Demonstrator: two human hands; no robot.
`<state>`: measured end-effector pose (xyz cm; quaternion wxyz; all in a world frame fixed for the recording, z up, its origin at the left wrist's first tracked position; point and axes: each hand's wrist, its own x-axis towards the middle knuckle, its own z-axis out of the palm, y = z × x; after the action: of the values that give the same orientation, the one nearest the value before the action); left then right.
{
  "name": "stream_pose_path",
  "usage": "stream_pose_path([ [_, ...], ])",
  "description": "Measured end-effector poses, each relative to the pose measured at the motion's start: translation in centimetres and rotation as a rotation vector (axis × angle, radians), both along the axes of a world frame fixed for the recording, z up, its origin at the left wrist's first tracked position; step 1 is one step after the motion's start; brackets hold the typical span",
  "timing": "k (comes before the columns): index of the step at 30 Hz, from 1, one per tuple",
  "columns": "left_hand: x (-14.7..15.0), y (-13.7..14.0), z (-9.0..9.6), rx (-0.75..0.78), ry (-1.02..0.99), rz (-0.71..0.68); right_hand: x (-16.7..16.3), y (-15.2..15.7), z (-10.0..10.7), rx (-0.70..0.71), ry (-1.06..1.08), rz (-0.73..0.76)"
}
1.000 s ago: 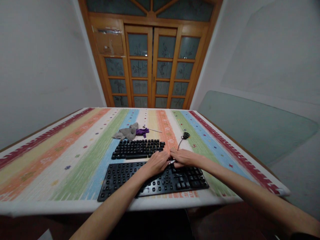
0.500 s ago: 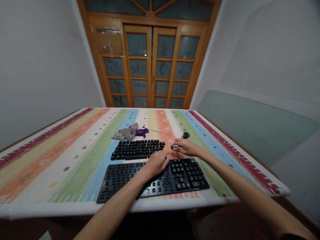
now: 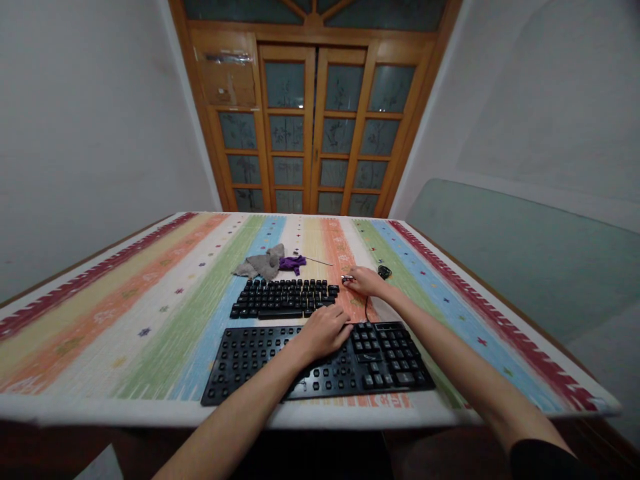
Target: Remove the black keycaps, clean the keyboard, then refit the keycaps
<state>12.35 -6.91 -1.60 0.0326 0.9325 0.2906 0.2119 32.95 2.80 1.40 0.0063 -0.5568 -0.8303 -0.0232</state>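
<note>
A black keyboard (image 3: 235, 363) lies along the table's near edge; its left and middle parts are bare of keycaps, while the right part still carries them. My left hand (image 3: 324, 333) lies over its middle, palm down, fingers resting by the back edge and thumb apart. Behind it, loose black keycaps (image 3: 283, 297) are laid out in rows. To the right of those rows, my right hand (image 3: 365, 281) is closed in a pinch just over the cloth. A small dark thing with a shiny edge (image 3: 346, 279) shows at its fingertips, too small to name.
A grey cloth (image 3: 263, 262) and a purple cloth (image 3: 293, 265) lie behind the keycaps, with a thin rod (image 3: 319, 261) beside them. A coiled black cable (image 3: 385, 272) sits behind my right wrist. A striped cloth (image 3: 165, 320) covers the table.
My right hand has moved away from the keyboard, to beside the far end of the keycap rows. My left hand stays on the keyboard. The view has shifted slightly.
</note>
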Motion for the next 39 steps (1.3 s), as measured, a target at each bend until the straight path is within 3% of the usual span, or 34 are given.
stream_pose_path([
  [7,0.0,-0.1,0.2,-0.006,0.018,-0.005,1.0,-0.2,0.1,0.026,0.069,0.031],
  [12,0.0,-0.1,0.3,0.005,0.013,-0.008,1.8,-2.1,1.0,0.055,0.15,0.078],
  [19,-0.2,0.0,0.0,0.008,-0.033,-0.052,2.3,-8.1,1.9,-0.154,0.378,0.394],
  [27,-0.2,-0.1,0.0,0.017,-0.002,-0.035,1.9,-10.5,1.3,-0.207,0.249,0.367],
  [34,-0.3,0.1,-0.1,-0.004,-0.018,-0.039,0.7,-10.9,3.0,-0.171,-0.074,0.365],
  [39,-0.3,0.1,0.0,0.01,-0.014,-0.052,-0.2,-11.5,2.9,-0.099,-0.245,0.344],
])
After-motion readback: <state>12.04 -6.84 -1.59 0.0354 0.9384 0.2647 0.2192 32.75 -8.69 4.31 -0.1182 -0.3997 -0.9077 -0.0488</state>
